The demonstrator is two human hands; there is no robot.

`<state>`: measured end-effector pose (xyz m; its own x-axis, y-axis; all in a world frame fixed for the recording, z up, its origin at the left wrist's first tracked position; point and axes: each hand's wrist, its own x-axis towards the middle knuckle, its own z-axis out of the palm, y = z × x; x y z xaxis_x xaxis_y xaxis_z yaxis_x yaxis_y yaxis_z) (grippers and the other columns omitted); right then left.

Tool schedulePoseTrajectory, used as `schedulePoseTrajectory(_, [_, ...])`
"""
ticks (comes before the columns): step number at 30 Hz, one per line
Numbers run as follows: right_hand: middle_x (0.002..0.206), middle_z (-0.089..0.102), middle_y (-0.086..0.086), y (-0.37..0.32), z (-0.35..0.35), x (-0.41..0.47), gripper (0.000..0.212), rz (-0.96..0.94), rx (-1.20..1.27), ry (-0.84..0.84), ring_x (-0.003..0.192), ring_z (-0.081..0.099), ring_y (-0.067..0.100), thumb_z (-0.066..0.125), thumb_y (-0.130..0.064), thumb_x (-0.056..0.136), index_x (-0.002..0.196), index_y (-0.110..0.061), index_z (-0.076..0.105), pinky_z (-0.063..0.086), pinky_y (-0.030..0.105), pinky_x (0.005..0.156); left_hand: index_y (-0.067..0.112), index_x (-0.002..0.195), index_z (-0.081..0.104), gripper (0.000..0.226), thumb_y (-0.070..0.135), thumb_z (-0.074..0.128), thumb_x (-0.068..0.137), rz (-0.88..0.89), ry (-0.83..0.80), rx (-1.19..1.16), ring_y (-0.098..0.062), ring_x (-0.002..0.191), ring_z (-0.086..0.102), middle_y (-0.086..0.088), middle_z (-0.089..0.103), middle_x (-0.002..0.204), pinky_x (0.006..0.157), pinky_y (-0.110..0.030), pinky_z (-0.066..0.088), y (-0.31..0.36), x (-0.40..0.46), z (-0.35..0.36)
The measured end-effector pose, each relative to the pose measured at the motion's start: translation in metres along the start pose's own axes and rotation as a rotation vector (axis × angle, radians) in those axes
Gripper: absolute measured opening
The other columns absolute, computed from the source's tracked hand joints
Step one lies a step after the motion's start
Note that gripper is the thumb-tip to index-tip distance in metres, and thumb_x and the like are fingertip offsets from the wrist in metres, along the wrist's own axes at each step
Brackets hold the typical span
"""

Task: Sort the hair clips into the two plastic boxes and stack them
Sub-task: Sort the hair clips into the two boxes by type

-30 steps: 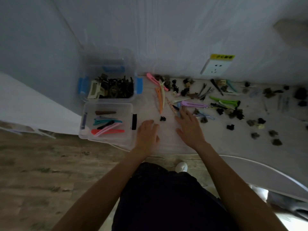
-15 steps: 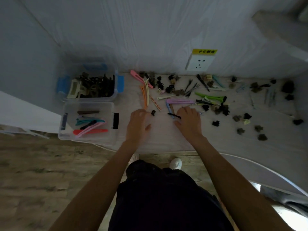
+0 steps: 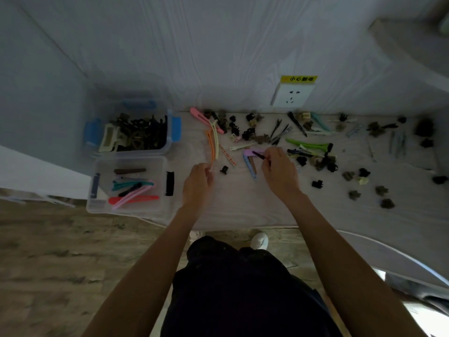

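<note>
Your right hand (image 3: 279, 170) is pinching a slim black clip (image 3: 260, 155) between thumb and fingers, lifted just above the purple clip (image 3: 252, 152) and the blue clip (image 3: 249, 165) that lie on the desk (image 3: 243, 203). That pinch near one end leaves the rest of the clip free, which should make it easy to drop lengthwise into a box.

Your left hand (image 3: 198, 183) has its fingers loosely curled at the lower end of the orange clip (image 3: 211, 147), which lies beside a cream clip (image 3: 216, 138). You cannot tell whether the fingers actually grip the orange clip or only touch it.

The 2 boxes sit side by side at the left edge of the desk, close enough for the left hand to reach. The near box (image 3: 128, 210) holds long flat clips: teal, pink, red, brown and black. The far box (image 3: 170, 132), with blue latches, holds a heap of dark claw clips. So the sort seems to be by shape, and the black clip you hold likely belongs in the near box.

Many clips remain scattered across the desk to the right, among them a green clip (image 3: 306, 144), below a wall socket (image 3: 291, 94). Stacking is not yet possible; both boxes are open.
</note>
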<state>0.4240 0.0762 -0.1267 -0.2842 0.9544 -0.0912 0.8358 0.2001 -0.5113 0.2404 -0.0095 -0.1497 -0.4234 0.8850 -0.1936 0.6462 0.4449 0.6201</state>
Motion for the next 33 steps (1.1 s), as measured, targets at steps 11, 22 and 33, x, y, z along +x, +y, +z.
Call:
schedulePoseTrajectory(11, [0.125,0.046,0.022,0.01,0.017,0.043,0.037,-0.027,-0.335,-0.219,0.112,0.046,0.037,0.047,-0.013,0.091,0.127,-0.002,0.045,0.039,0.042,0.092,0.005,0.11,0.052,0.028,0.019,0.059,0.087,0.059,0.048,0.083,-0.029,0.112,0.043,-0.016,0.056,0.114,0.09,-0.032,0.033,0.01,0.079,0.016])
schedulePoseTrajectory(22, [0.099,0.061,0.017,-0.009,0.011,0.027,0.026,-0.038,-0.244,-0.113,0.088,0.057,0.032,0.047,-0.025,0.093,0.109,-0.004,0.046,0.039,0.034,0.065,0.012,0.108,0.05,0.037,0.027,0.069,0.081,-0.129,0.004,-0.158,-0.015,0.089,0.057,-0.002,0.059,0.102,0.07,-0.023,0.043,0.007,0.059,0.012])
schedulePoseTrajectory(33, [0.105,0.064,0.017,-0.011,0.026,0.004,0.028,0.11,-0.286,-0.299,0.095,0.061,0.033,0.049,-0.027,0.092,0.109,-0.004,0.051,0.047,0.037,0.07,0.01,0.113,0.059,0.048,0.027,0.078,0.072,-0.235,0.022,-0.273,-0.009,0.082,0.056,-0.001,0.065,0.099,0.069,-0.015,0.039,0.007,0.055,0.008])
